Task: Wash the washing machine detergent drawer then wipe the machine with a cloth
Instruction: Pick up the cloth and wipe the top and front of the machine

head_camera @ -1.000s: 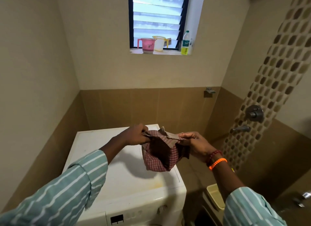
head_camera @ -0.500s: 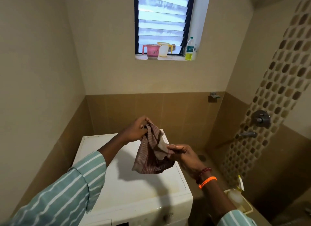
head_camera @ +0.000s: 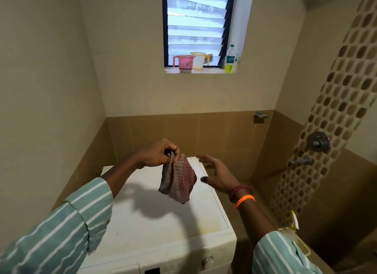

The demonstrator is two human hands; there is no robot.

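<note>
The left hand point(head_camera: 156, 154) pinched the top edge of a small checked cloth point(head_camera: 177, 181) between thumb and curled fingers, and the cloth hung straight down from that pinch, clear of the white top of the washing machine point(head_camera: 163, 222) below it. The right hand point(head_camera: 216, 175) was just beside the cloth on its far side, fingers spread and relaxed, holding nothing and not touching the fabric. The cloth looked light, thin and limp; it drooped in soft folds with no stiffness, so it would probably bunch or slip through a loose grip rather than resist one. Whether it was damp could not be told. For wiping, a gathered wad in the palm would likely serve better than the present corner pinch, with the free hand taking the hanging lower edge to fold it up. The machine top under the hands showed a yellowish stain toward its near right corner. Low beside the right forearm, a pale plastic tray point(head_camera: 302, 247), possibly the detergent drawer, was partly visible.
</note>
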